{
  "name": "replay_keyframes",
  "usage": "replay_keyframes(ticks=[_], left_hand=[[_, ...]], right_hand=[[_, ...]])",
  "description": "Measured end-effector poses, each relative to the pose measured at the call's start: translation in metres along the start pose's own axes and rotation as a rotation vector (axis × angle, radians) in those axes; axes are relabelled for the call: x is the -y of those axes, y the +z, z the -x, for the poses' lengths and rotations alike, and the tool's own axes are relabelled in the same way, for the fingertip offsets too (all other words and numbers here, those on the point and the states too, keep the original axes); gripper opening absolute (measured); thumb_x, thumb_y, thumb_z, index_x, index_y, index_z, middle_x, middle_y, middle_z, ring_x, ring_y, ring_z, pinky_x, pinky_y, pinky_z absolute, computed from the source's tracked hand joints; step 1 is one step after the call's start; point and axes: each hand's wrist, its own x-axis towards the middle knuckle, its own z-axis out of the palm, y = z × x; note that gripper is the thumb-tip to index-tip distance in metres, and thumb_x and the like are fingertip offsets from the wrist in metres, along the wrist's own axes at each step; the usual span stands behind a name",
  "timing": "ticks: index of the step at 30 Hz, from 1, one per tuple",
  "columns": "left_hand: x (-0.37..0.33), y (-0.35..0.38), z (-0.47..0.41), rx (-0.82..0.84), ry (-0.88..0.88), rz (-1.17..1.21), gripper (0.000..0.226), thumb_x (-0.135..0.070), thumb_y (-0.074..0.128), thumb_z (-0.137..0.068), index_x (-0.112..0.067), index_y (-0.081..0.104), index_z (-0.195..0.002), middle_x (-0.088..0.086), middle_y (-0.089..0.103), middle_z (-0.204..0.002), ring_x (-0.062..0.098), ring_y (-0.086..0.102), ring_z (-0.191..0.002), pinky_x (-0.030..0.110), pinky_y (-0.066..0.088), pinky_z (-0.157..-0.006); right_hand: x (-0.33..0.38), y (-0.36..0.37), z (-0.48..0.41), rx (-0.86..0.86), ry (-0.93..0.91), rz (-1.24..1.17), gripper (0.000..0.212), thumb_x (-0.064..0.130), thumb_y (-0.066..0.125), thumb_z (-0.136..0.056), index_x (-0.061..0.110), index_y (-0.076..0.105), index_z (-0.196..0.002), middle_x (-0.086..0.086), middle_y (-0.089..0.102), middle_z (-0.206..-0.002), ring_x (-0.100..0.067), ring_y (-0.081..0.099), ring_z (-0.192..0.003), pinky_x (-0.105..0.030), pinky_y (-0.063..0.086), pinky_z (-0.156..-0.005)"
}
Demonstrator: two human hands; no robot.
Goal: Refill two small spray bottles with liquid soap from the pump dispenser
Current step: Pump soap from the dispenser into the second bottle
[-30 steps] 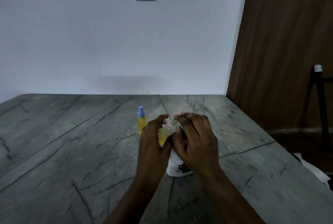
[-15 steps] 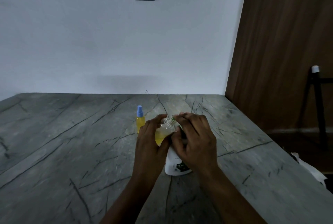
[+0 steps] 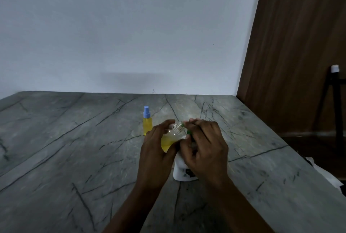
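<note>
My left hand (image 3: 156,145) grips a small clear spray bottle (image 3: 171,136), uncapped, tilted to the right, with yellow soap in its lower part. Its threaded neck points toward my right hand (image 3: 204,147), whose fingers are curled over the top of the white pump dispenser (image 3: 180,172). A bit of green shows under those fingers at the bottle's mouth. The dispenser stands on the grey marble table (image 3: 74,148), mostly hidden by both hands. Behind my left hand stands a second spray bottle (image 3: 147,121), upright, full of yellow liquid, with a blue spray cap.
The table's right edge runs diagonally past my right arm, with a wooden door (image 3: 299,45) and a dark stand (image 3: 335,101) beyond it. A white wall closes off the table's far edge. Something white (image 3: 325,174) lies below the table's right edge.
Both hands, the bottle and the dispenser keep nearly the same pose. The view has tilted up slightly, so the hands sit a little lower in the frame.
</note>
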Motion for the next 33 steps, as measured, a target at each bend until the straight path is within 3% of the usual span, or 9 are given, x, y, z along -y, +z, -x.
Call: replay_keyframes(ticks=[11, 18, 22, 33], left_hand=[[-0.010, 0.002, -0.005, -0.024, -0.012, 0.006, 0.050, -0.009, 0.069, -0.079, -0.038, 0.049, -0.114, -0.021, 0.055, -0.104, 0.008, 0.056, -0.100, 0.011, 0.039, -0.076], [-0.012, 0.002, -0.006, -0.036, -0.008, 0.004, 0.053, -0.009, 0.070, -0.078, -0.043, 0.046, -0.111, -0.026, 0.052, -0.100, -0.004, 0.052, -0.098, -0.002, 0.035, -0.075], [-0.010, 0.002, -0.004, -0.035, -0.018, 0.005, 0.050, -0.009, 0.070, -0.079, -0.037, 0.050, -0.114, -0.024, 0.053, -0.102, -0.001, 0.053, -0.099, 0.000, 0.036, -0.077], [-0.003, 0.002, -0.001, -0.023, 0.000, 0.001, 0.053, -0.007, 0.070, -0.078, -0.041, 0.046, -0.112, -0.022, 0.053, -0.106, -0.004, 0.052, -0.102, 0.001, 0.037, -0.080]], right_hand=[[-0.002, -0.004, -0.008, 0.049, -0.049, 0.045, 0.031, 0.018, 0.049, -0.085, 0.000, 0.072, -0.097, -0.011, 0.067, -0.096, -0.020, 0.054, -0.094, -0.024, 0.047, -0.076], [-0.003, -0.004, -0.009, 0.062, -0.057, 0.053, 0.030, 0.016, 0.050, -0.085, 0.000, 0.072, -0.099, -0.011, 0.067, -0.097, -0.019, 0.053, -0.095, -0.023, 0.046, -0.075], [-0.003, -0.003, -0.008, 0.039, -0.054, 0.042, 0.030, 0.015, 0.051, -0.084, 0.000, 0.072, -0.098, -0.012, 0.068, -0.097, -0.019, 0.053, -0.095, -0.022, 0.046, -0.077], [-0.003, 0.004, 0.000, -0.003, -0.029, 0.025, 0.026, 0.014, 0.054, -0.083, -0.003, 0.072, -0.091, -0.013, 0.068, -0.091, -0.021, 0.057, -0.091, -0.023, 0.046, -0.078]])
